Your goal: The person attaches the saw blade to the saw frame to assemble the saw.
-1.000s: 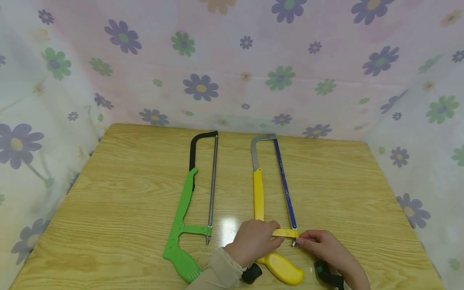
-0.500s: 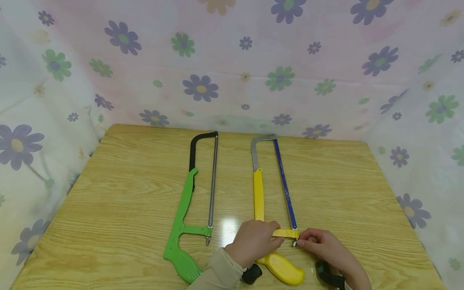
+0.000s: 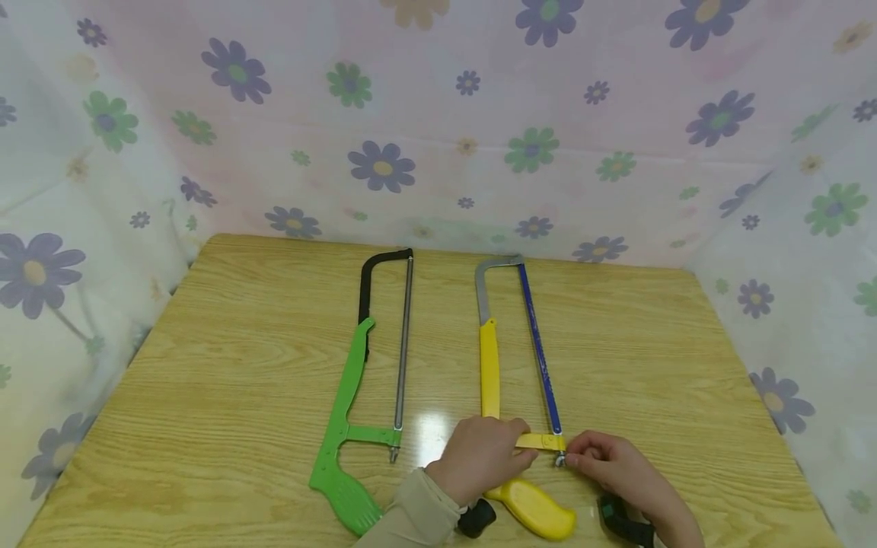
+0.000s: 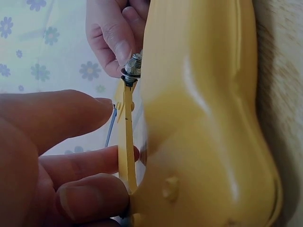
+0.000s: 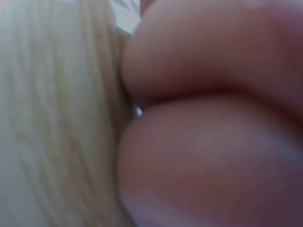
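A hacksaw with a yellow handle point(image 3: 537, 508), a grey front frame and a blue blade point(image 3: 539, 346) lies on the table. My left hand point(image 3: 483, 457) grips its yellow frame at the crossbar point(image 3: 537, 441); in the left wrist view, fingers sit on both sides of that bar. At the bar's end is a metal wing nut point(image 4: 133, 67) on a threaded bolt. My right hand point(image 3: 620, 464) pinches this wing nut with thumb and fingertips. Blurred right fingers point(image 5: 213, 156) fill much of the right wrist view and hide the nut there.
To the left lies a second hacksaw with a green handle point(image 3: 346, 495), black front frame and grey blade point(image 3: 404, 342). Both saws rest on a wood-grain table point(image 3: 226, 380). A flowered cloth point(image 3: 438, 114) hangs behind and at both sides.
The right fingertips have shifted slightly at the wing nut, and the nut shows at a different angle. The left hand and both hacksaws stay in place.
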A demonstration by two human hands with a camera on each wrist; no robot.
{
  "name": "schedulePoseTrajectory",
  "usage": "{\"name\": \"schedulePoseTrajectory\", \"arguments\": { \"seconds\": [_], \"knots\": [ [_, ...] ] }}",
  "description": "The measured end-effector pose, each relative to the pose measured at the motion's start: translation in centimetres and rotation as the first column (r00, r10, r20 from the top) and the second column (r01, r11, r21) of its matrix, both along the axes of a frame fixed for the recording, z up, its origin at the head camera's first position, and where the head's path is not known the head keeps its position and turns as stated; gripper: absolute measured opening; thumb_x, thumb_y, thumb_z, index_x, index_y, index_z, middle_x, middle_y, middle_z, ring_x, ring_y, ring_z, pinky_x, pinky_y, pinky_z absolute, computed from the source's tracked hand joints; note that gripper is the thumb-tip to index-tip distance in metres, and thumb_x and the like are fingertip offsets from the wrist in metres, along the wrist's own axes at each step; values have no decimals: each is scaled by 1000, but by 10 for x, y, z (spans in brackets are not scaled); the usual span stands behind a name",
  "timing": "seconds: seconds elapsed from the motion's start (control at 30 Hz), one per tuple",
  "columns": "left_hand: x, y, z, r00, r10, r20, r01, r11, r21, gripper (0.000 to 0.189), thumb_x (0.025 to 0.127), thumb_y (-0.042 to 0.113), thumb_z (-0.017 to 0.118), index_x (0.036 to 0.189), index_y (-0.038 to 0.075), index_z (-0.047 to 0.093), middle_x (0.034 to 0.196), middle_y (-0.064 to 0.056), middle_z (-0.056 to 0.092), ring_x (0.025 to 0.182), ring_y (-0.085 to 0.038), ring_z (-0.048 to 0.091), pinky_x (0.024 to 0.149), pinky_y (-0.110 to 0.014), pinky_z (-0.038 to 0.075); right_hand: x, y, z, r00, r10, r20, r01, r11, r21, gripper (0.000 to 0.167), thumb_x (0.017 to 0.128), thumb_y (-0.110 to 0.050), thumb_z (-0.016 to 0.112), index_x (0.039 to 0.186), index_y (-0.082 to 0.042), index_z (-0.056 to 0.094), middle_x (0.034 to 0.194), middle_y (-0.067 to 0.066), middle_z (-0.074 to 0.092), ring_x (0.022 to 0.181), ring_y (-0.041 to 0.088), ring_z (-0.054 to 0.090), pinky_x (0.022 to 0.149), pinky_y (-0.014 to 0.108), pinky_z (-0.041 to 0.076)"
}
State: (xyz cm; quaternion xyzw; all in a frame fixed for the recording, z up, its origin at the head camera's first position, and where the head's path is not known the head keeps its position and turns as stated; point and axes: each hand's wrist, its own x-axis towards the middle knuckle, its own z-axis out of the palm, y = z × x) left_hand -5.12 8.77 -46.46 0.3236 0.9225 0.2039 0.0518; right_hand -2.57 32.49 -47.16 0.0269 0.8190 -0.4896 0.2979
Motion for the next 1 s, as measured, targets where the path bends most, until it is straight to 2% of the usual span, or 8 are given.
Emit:
{"name": "schedulePoseTrajectory", "arguments": {
  "seconds": [0.27,0.6,0.87,1.0],
  "knots": [
    [1,0,0,1000,10,-4,-10,1000,16,28,84,46,55,100,26,66,62,14,59,37,0,33,35,-18,27,1,1,3,999,29,-22,-28,999,27,33,87,-33,57,96,-2,62,56,-1,43,44,7,36,41,24,36],
    [1,-1,2,1000,5,8,-5,1000,17,28,85,45,54,102,25,65,61,13,60,36,0,33,35,-17,27,1,0,3,1000,23,-13,-22,998,50,35,87,-35,56,98,-4,64,59,-1,48,46,7,39,42,25,37],
    [1,-1,2,1000,-2,0,2,1000,29,28,85,45,55,101,25,66,61,13,59,36,1,33,35,-17,27,2,-1,5,1000,19,-15,-18,998,66,37,87,-37,55,98,-3,65,56,-2,43,45,7,37,43,24,37],
    [1,-2,1,1000,2,6,-3,1000,23,28,85,45,54,102,25,65,61,13,59,36,0,33,35,-17,27,0,-1,4,999,42,-32,-39,997,68,37,88,-37,52,98,-4,65,54,-2,41,44,7,36,43,24,36]
  ]
}}
